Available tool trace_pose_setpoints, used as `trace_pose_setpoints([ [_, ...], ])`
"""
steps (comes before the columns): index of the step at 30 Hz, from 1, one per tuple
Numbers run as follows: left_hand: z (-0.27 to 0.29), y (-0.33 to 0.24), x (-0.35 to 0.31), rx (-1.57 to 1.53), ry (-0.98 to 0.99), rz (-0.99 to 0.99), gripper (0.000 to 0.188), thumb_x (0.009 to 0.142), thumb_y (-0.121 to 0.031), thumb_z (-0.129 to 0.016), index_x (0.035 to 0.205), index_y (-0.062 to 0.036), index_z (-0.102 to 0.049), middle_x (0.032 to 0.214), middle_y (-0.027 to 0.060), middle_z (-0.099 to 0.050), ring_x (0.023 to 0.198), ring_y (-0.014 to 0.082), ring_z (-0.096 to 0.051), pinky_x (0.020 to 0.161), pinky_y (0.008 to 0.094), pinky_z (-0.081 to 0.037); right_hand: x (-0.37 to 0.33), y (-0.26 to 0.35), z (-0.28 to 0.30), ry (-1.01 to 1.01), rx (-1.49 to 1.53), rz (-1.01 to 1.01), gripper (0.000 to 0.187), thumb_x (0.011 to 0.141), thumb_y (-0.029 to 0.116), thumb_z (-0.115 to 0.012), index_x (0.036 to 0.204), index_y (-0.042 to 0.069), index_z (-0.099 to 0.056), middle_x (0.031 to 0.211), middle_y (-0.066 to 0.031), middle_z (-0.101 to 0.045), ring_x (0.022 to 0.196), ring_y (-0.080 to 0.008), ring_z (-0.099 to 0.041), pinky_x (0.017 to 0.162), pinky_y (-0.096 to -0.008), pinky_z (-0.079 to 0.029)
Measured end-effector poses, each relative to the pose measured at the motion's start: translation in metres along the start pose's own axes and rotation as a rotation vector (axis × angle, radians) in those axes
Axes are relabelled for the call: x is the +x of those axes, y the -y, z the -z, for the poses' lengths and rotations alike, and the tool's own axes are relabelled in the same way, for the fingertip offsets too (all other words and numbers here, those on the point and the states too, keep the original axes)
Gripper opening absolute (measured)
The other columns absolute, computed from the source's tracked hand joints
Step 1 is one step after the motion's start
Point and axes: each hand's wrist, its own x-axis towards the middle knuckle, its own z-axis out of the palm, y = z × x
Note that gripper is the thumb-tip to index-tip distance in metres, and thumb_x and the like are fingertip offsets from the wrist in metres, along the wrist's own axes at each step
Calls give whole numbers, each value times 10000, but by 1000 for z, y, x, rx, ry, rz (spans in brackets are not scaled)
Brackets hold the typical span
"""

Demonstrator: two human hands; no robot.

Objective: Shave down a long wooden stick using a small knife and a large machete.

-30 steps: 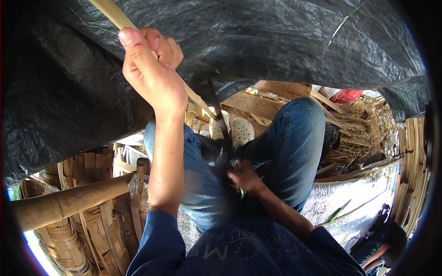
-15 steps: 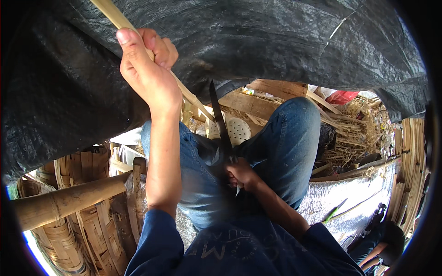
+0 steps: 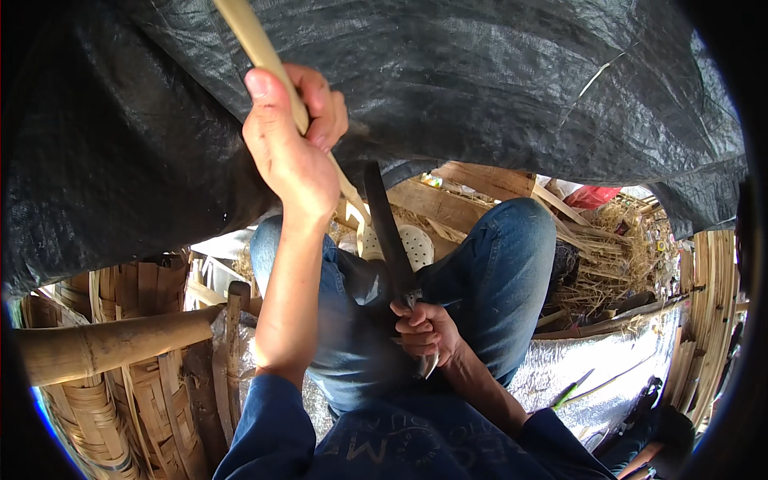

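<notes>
My left hand (image 3: pixel 290 144), raised in front of me, is wrapped round a pale bamboo stick (image 3: pixel 254 36). The stick slants from the upper left down toward my feet, and its lower end comes close to the knife blade. Between my thighs my right hand (image 3: pixel 428 332) grips the handle of a long, dark-bladed machete (image 3: pixel 386 228). Its blade points up and away from me, the tip leaning slightly left. Just past the blade are my pale perforated clogs (image 3: pixel 417 246), partly hidden by it and by my jeans (image 3: pixel 508 272).
A black tarpaulin (image 3: pixel 464 88) hangs across the far side. Woven bamboo baskets (image 3: pixel 96 424) and a thick bamboo pole (image 3: pixel 120 346) stand at left. Straw and scraps (image 3: pixel 616 260) lie at right, beside a green-handled knife (image 3: pixel 566 394) on a silvery sheet (image 3: pixel 616 352). Another person (image 3: pixel 652 444) is at lower right.
My left hand has moved right and slightly down, carrying the bamboo stick with it. The machete and my right hand have come a little nearer to me.
</notes>
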Motion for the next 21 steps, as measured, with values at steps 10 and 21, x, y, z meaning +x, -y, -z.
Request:
trace_pose_setpoints([
  [10,1,1,-3,56,18,-16,542,972,-500,-367,728,-24,-454,562,-14,-358,440,48,-270,421,224,-201,2,-15,-17,-212,-368,267,268,830,146,-574,1033,146,-400,687,7,-445,425,-54,-380,336,-208,-278],
  [21,-5,1,-4,66,-47,-43,535,974,-495,-367,726,-25,-432,535,-20,-324,442,52,-263,424,226,-201,-1,-33,-36,-169,-663,536,369,817,17,-556,1165,92,-459,668,-33,-451,446,-121,-404,377,-242,-342],
])
